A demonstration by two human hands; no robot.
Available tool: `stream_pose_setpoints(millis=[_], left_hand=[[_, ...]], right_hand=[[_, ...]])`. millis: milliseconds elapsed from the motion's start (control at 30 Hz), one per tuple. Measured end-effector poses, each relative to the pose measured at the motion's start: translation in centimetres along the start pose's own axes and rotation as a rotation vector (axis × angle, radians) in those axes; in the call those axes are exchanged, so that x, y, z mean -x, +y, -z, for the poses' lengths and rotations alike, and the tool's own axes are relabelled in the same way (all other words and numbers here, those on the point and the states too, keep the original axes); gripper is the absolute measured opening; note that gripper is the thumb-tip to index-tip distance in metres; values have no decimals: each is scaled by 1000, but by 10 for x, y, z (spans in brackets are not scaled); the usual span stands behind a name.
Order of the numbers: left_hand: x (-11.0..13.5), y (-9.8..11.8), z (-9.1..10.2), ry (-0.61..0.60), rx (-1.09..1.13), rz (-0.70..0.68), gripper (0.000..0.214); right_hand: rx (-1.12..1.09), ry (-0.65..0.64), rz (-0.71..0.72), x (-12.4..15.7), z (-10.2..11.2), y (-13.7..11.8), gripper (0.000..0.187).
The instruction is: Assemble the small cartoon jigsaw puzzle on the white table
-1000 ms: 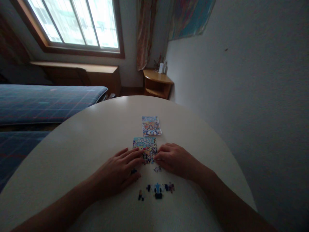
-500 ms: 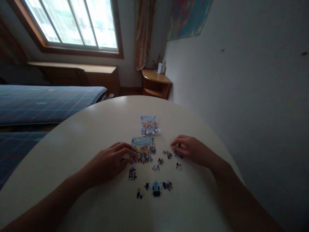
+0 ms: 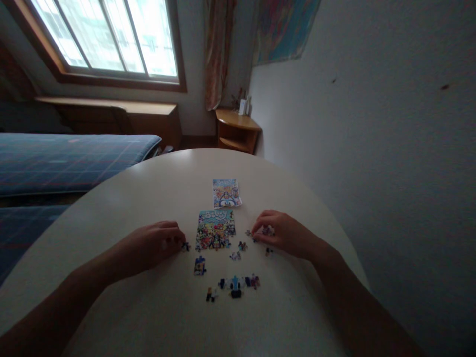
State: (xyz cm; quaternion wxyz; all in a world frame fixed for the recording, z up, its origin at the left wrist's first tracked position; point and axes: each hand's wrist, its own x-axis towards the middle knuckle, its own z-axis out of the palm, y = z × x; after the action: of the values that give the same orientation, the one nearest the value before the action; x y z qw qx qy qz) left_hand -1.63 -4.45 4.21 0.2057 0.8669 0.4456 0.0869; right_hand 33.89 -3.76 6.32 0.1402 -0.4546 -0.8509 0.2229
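Note:
A partly assembled colourful jigsaw puzzle (image 3: pixel 215 229) lies in the middle of the round white table (image 3: pixel 148 198). My left hand (image 3: pixel 154 244) rests curled just left of it, fingertips pinching a small puzzle piece (image 3: pixel 185 246). My right hand (image 3: pixel 281 233) lies to the right of the puzzle, fingers curled over a loose piece (image 3: pixel 266 230). Several loose pieces lie in front of the puzzle, among them a single one (image 3: pixel 200 266) and a joined strip (image 3: pixel 238 284). A small reference picture (image 3: pixel 226 193) lies beyond the puzzle.
The table stands against a white wall (image 3: pixel 372 124) on the right. A bed with a blue checked cover (image 3: pixel 67 158) is to the left. A wooden corner shelf (image 3: pixel 236 130), a window (image 3: pixel 107 37) and a curtain (image 3: pixel 217 49) are behind.
Both hands have drawn away from the puzzle: the left slid left with a piece, the right moved right to the loose pieces, uncovering several on the table.

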Motion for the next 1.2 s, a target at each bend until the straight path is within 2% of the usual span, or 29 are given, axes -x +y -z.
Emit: stream_pose_setpoints(millis=[100,200,367,567,767,933,1200], left_hand=[[-1,-5,-1,3,-19,0,22],[-1,-7,-2,-9,-30,16,22],[-1,-6,-4,15,-54,32,18],[2,-1,-1,47,-105,-12,15],[-2,10,-13,199,-85,-192,17],[-6,19,-28,175,-82,-313,31],[-5,13,-33,178,-91,-370,40]], right_hand=[[-9,-24,90,-2,-9,-9,13],[13,-29,120,-3,-16,-12,19],[40,-4,135,-7,-21,-14,16],[63,9,143,-8,-22,-13,12],[80,17,187,-8,-21,-12,7],[100,8,197,-9,-22,-13,6],[136,14,223,-7,-22,-11,8]])
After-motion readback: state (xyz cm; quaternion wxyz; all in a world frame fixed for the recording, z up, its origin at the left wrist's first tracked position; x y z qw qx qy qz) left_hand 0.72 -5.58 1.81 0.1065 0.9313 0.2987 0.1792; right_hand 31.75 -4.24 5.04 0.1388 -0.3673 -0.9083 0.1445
